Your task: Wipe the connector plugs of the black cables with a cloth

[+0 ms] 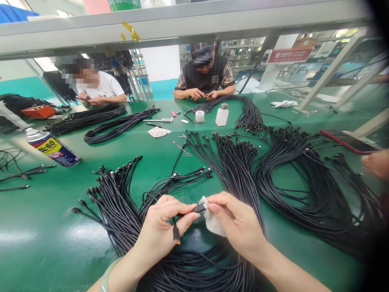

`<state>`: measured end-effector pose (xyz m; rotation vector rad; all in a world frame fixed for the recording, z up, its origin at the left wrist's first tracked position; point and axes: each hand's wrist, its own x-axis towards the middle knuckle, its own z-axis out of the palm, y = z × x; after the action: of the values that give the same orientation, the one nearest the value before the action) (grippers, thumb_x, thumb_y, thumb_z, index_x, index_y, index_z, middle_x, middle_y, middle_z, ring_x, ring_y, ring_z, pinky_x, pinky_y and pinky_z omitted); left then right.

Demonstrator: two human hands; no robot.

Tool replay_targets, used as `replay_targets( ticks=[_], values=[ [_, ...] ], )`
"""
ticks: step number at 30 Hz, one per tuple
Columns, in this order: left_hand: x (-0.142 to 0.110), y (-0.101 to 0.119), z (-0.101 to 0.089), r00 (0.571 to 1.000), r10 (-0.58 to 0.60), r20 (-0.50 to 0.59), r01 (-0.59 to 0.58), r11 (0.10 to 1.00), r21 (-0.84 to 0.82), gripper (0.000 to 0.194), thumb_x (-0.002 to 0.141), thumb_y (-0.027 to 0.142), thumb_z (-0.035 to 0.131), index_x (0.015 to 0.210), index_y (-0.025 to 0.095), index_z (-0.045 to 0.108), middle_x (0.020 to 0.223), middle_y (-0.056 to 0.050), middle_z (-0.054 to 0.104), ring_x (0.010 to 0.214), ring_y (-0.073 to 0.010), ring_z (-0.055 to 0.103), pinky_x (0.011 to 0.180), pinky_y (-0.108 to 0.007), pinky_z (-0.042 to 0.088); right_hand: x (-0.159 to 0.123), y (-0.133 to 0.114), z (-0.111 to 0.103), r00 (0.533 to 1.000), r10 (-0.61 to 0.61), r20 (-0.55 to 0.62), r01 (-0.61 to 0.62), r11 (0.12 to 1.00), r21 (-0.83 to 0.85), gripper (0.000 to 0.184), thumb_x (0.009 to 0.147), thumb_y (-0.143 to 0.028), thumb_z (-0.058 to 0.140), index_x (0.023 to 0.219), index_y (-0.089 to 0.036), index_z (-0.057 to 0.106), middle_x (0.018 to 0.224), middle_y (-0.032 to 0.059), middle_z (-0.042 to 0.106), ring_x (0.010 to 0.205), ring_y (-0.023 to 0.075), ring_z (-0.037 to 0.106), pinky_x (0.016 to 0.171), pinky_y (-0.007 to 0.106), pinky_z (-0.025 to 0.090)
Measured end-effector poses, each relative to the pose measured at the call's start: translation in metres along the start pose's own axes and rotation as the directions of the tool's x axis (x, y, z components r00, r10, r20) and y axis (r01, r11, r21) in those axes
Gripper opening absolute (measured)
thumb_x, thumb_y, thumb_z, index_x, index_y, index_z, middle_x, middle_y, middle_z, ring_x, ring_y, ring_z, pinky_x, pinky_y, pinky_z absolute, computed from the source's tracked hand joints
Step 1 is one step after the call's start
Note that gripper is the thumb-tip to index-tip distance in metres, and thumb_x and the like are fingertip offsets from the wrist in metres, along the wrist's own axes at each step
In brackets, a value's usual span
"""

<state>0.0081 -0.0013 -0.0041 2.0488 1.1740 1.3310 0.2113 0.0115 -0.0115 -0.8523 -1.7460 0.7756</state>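
Long green workbench (pixel 39 239), seen from the near side. Black cable bundles (pixel 304 190) cover most of it, looped and fanned out, with tighter coils (pixel 105 125) toward the far left. Two co-workers sit across the bench, one far left (pixel 91 83), one far centre (pixel 205 75), each with hands together over small work. A third person's hand (pixel 376 164) enters at the right edge. On the bench: a spray can (pixel 53 148) on its side at left, and a white plastic bottle (pixel 222 115) standing far centre.

Near centre, over the cables, the person's hands almost meet. Left hand (pixel 164 231): fingers closed, pinching a black cable connector (pixel 199 208). Right hand (pixel 235 223): fingers closed on a white cloth (pixel 212 221), pressing it around the connector's tip. An orange-tipped plug (pixel 176 239) hangs just below the left hand. Pale bangle (pixel 105 280) on the left wrist.
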Motion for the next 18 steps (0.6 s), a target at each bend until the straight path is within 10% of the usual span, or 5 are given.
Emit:
replay_targets(
  ticks=[5, 18],
  values=[
    [-0.0001, -0.0005, -0.0008, 1.000, 0.011, 0.009, -0.011, 1.000, -0.003, 0.014, 0.082, 0.018, 0.077, 0.095, 0.022, 0.078, 0.070, 0.000, 0.072, 0.066, -0.0133, 0.063, 0.061, -0.024, 0.051, 0.0059, -0.0017, -0.0103, 0.991, -0.029, 0.133, 0.028, 1.000, 0.007, 0.014, 0.097, -0.019, 0.058, 0.104, -0.022, 0.069, 0.090, 0.0038, 0.071, 0.077, 0.0158, 0.067, 0.067, 0.025, 0.052],
    [0.0066, -0.0017, 0.0017, 0.950, 0.305, 0.071, -0.313, 0.914, 0.257, 0.014, 0.088, 0.014, 0.069, 0.101, 0.020, 0.068, 0.069, 0.004, 0.070, 0.056, -0.0085, 0.060, 0.065, -0.027, 0.046, 0.0075, 0.0015, -0.0057, 0.826, 0.499, 0.262, -0.539, 0.835, 0.107, 0.021, 0.090, -0.035, 0.064, 0.085, -0.015, 0.061, 0.072, 0.0003, 0.062, 0.059, 0.0113, 0.053, 0.052, 0.022, 0.041]
  ],
)
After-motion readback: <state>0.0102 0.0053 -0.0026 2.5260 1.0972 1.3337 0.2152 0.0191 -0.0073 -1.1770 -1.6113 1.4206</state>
